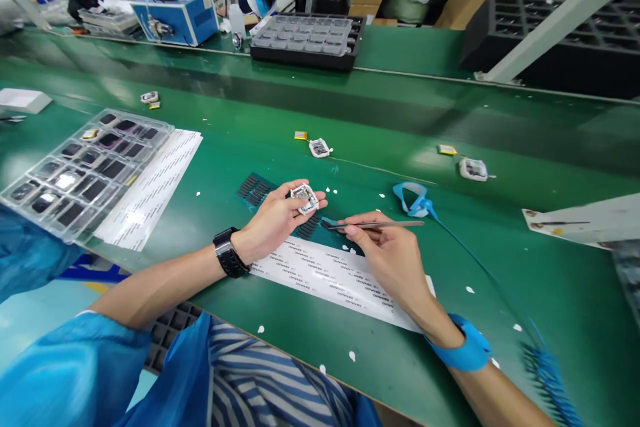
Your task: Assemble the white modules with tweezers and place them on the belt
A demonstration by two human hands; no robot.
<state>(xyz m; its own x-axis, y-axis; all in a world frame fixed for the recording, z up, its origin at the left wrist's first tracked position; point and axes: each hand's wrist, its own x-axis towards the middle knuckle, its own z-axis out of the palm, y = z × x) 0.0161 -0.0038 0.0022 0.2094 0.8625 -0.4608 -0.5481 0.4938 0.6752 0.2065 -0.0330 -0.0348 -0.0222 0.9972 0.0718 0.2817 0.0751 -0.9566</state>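
White squarish device [305,199], rounded corners, circuitry [309,196] exposed

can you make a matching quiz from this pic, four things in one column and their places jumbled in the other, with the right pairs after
Things
1. tweezers
2. black watch
3. loose blue strap
4. blue machine

Places
A. around the left wrist
B. toward the back left of the picture
C. held in the right hand
D. lying on the green bench, just beyond the right hand

Right pairs: 1-C, 2-A, 3-D, 4-B
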